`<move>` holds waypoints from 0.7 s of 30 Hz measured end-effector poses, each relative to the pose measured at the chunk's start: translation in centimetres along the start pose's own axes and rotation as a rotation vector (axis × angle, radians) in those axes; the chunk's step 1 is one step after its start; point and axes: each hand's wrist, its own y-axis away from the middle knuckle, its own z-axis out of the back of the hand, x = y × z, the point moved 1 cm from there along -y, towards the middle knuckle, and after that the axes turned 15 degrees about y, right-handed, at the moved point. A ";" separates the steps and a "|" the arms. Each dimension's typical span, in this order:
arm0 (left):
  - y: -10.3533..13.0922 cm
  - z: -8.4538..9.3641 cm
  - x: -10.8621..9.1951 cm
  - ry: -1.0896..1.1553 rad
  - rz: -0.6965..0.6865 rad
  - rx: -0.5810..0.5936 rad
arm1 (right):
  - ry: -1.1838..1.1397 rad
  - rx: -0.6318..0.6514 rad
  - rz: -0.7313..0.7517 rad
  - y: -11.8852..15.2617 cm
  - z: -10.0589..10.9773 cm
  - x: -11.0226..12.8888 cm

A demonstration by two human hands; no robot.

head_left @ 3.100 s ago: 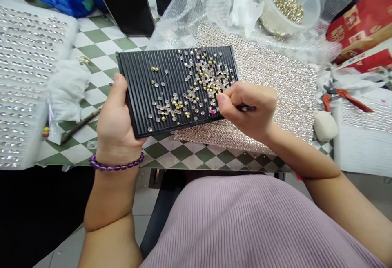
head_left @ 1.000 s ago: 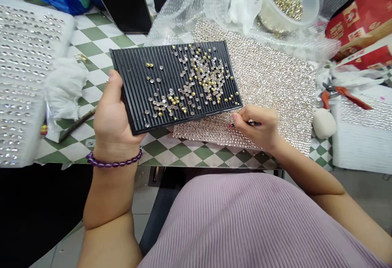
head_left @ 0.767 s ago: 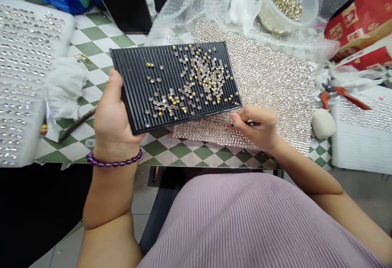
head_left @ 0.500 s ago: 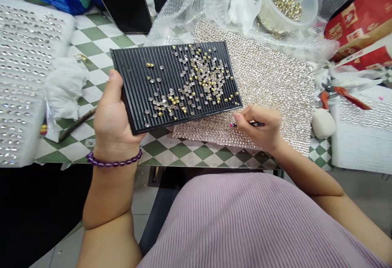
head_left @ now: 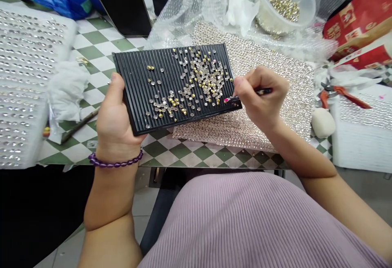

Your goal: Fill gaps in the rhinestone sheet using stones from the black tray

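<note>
Your checkered table (head_left: pixel 183 157) is carrying a stone-covered sheet (head_left: pixel 260 55). Black ribbed tray (head_left: pixel 131 80) is overlapping that sheet's left part, held up by you. Your left hand (head_left: pixel 112 112) is gripping the tray's left edge, thumb on top, other fingers mostly hidden. Your right hand (head_left: pixel 263 106) is pinching 1 dark pen-like tool (head_left: pixel 235 98). Change: it's no longer pointing at the sheet below the tray; it's now reaching over the tray's lower right corner, so work is apparently shifting to the loose stones (head_left: pixel 210 82). Pink tip (head_left: pixel 226 100) is sitting just beside them; contact, can't tell.
</note>
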 end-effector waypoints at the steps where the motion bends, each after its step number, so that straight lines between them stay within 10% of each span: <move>1: 0.1 -0.1 0.0 -0.005 0.003 -0.009 | -0.002 0.012 0.010 -0.1 -0.4 0.0; 13: 0.4 -0.4 0.0 0.011 0.031 0.011 | 0.126 0.152 0.020 0.8 -1.0 0.6; 21: 0.3 -0.2 0.1 0.009 0.053 0.034 | -0.144 -0.035 0.003 -0.1 -0.3 1.4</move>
